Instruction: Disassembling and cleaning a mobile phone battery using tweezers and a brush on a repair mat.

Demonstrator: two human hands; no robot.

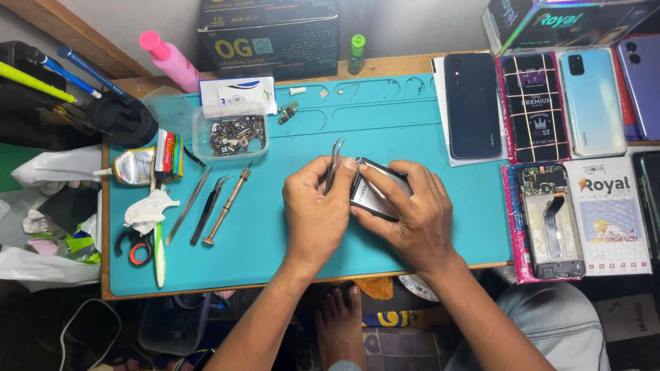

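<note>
Both hands meet over the teal work mat (412,130). The left hand (315,213) has its fingers curled shut around metal tweezers (333,163), tips pointing up past the fingertips. The right hand (412,213) pinches a black phone battery (375,192) with a white label, thumb and forefinger closed on its edges, just beside the tweezers. Beyond the fingertips stands a black carton with yellow lettering (268,38); left of it, a clear plastic tub of small parts (230,134) under a white-and-blue labelled box (237,95).
</note>
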